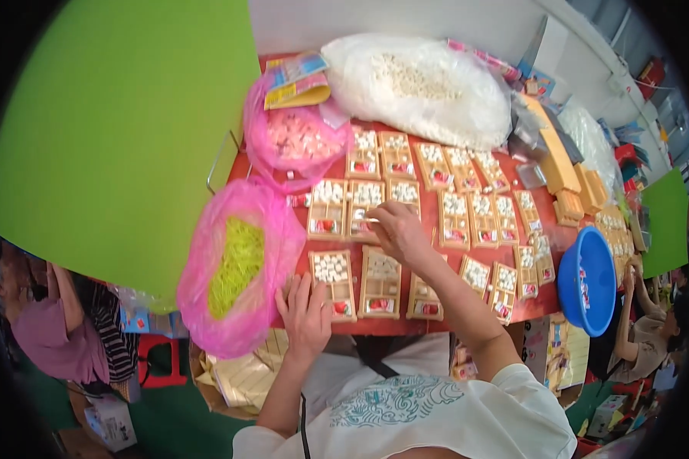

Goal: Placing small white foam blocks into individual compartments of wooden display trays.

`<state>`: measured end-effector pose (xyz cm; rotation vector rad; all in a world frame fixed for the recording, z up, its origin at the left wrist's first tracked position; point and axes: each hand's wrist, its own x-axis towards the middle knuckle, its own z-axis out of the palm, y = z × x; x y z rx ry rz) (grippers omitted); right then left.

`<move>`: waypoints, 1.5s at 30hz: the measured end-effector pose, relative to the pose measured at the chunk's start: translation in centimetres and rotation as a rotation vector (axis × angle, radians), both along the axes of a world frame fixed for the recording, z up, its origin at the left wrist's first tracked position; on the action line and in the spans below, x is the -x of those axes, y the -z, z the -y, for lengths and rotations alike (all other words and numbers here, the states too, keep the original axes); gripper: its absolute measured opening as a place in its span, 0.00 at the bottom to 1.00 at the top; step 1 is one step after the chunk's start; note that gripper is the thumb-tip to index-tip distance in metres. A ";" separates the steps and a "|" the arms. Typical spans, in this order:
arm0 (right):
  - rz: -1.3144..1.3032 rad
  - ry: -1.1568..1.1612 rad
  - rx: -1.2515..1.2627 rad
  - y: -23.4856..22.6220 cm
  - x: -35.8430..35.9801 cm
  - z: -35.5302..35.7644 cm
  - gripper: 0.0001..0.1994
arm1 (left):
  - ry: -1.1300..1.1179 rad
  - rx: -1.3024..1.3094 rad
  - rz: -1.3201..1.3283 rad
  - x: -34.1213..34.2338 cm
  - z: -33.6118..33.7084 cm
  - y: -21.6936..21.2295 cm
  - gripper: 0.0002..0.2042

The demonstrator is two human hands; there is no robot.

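My right hand (400,236) is over the middle rows of small wooden compartment trays, its thumb and fingers pinched together. Something small and pale shows at the fingertips, too small to name. Beneath them is a wooden tray (357,213) with white pieces in its upper part and a red-and-white packet in a lower compartment. My left hand (306,315) lies at the table's front edge with its fingers stretched out, beside another wooden tray (344,295). That tray holds white pieces and a red-and-white packet. A tray (379,291) to its right has a few pale pieces at its top.
Pink bags hold yellow-green strips (236,264) and pale pink pieces (302,138) at the left. A big clear bag (344,69) of white pieces lies at the back. A blue basin (570,279) stands at the right. Other people sit at both sides.
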<state>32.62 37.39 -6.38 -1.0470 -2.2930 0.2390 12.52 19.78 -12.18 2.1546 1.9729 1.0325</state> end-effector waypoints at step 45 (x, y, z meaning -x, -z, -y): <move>0.548 0.342 0.055 6.2 -6.9 -43.0 0.17 | -0.150 0.043 0.090 0.7 -0.9 -0.1 0.16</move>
